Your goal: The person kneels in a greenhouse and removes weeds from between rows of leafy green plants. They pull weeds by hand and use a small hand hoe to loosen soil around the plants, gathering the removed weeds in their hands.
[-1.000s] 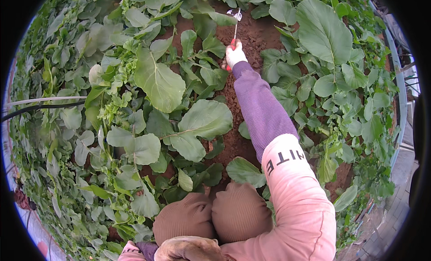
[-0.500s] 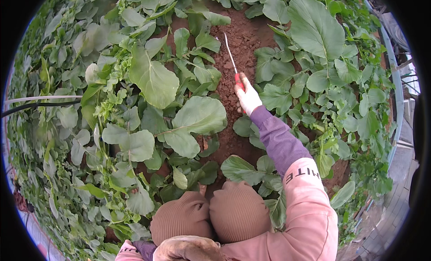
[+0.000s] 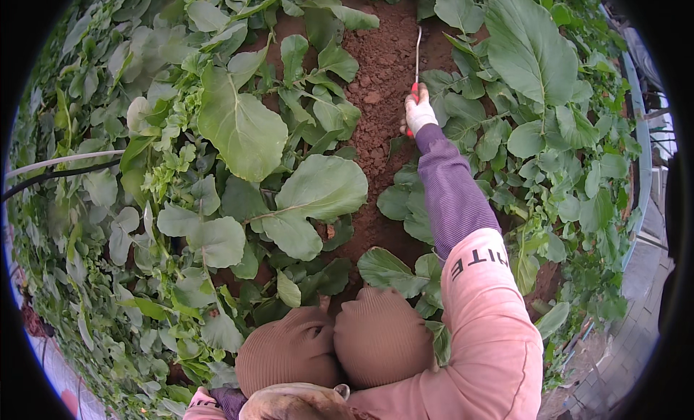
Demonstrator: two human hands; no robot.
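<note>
My right hand [image 3: 419, 115], in a whitish glove, is closed around the red handle of a hand weeder [image 3: 418, 55]. Its thin metal shaft points away from me over bare reddish soil [image 3: 376, 95], and the tip lies close to leaves on the right of the strip. A soiled glove covers my left hand [image 3: 296, 403], which is low in the picture against my lap, cut off by the lower edge. Its fingers are not clear, nor is anything they may hold. Both my knees [image 3: 383, 340], in ribbed brown cloth, are bent just beyond it.
Broad-leaved green plants [image 3: 311, 192] crowd the left of the soil strip, and more plants [image 3: 531, 51] border its right. A black hose [image 3: 61, 173] and a pale one come in from the left. Beyond the right-hand plants runs a paved path [image 3: 640, 304].
My right hand has moved forward and to the right, carrying the weeder from mid-strip to the right-hand leaves. The shaft now stands nearly straight ahead. My left hand stays low by my lap.
</note>
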